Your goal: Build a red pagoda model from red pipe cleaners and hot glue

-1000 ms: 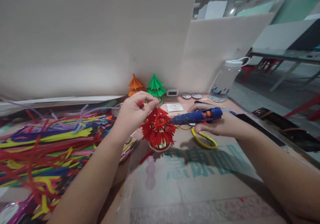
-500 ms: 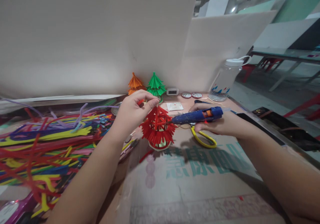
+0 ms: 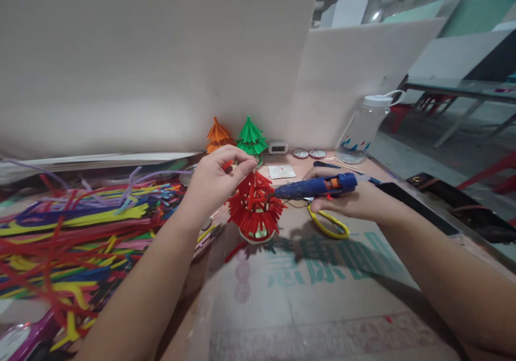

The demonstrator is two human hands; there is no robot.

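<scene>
A red tree made of pipe cleaners (image 3: 257, 213) stands on the table in front of me, its fringed lower tier above a pale round base. My left hand (image 3: 223, 175) pinches the top of this tree between thumb and fingers. In my right hand (image 3: 342, 199) is a blue hot glue gun (image 3: 314, 188), lying sideways with its nozzle pointing left. The nozzle tip is at the right side of the red tree's upper part; whether it touches I cannot tell. Below the right hand lie yellow scissor handles (image 3: 328, 225).
Many coloured pipe cleaners (image 3: 80, 232) are heaped at left. Behind stand an orange tree (image 3: 217, 134), a green tree (image 3: 250, 136), a small white digital display (image 3: 278, 147) and a clear water bottle (image 3: 360, 129). A dark phone-like slab (image 3: 417, 207) lies at right.
The glue gun and my right hand have shifted very slightly left. The red tree has turned or tilted a little. My left hand keeps its place at the top.
</scene>
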